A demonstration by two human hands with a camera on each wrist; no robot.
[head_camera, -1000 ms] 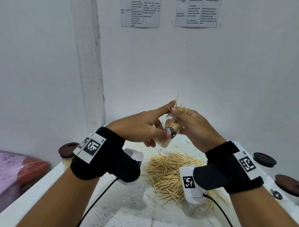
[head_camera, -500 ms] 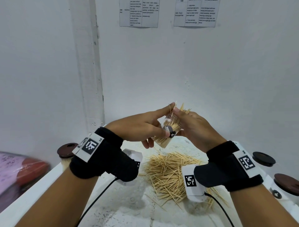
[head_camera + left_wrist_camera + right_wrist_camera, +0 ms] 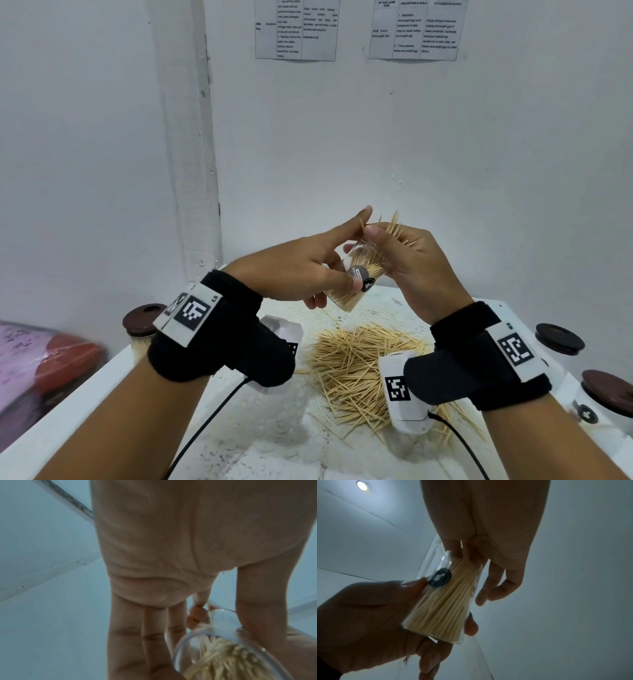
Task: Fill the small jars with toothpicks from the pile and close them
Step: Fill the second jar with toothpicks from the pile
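A small clear jar (image 3: 356, 277) with a dark round sticker is held tilted above the table, packed with toothpicks. My left hand (image 3: 301, 270) grips its body between thumb and lower fingers, the index finger stretched toward the mouth. My right hand (image 3: 407, 260) pinches a bundle of toothpicks (image 3: 394, 228) at the jar's mouth, their tips fanning up past the fingers. The right wrist view shows the jar (image 3: 443, 601) from below with the bundle entering it. In the left wrist view the jar's base (image 3: 223, 655) sits under my palm. The loose toothpick pile (image 3: 356, 363) lies on the white table below.
A lidded jar of toothpicks (image 3: 138, 329) stands at the table's left edge. Two dark brown lids (image 3: 558, 337) (image 3: 609, 389) sit on jars at the right edge. A red and pink bundle (image 3: 41, 370) lies off the table to the left. White walls close the back.
The toothpick bundle in my right hand has slid a little deeper into the jar's mouth. Both hands and the jar stayed in nearly the same place.
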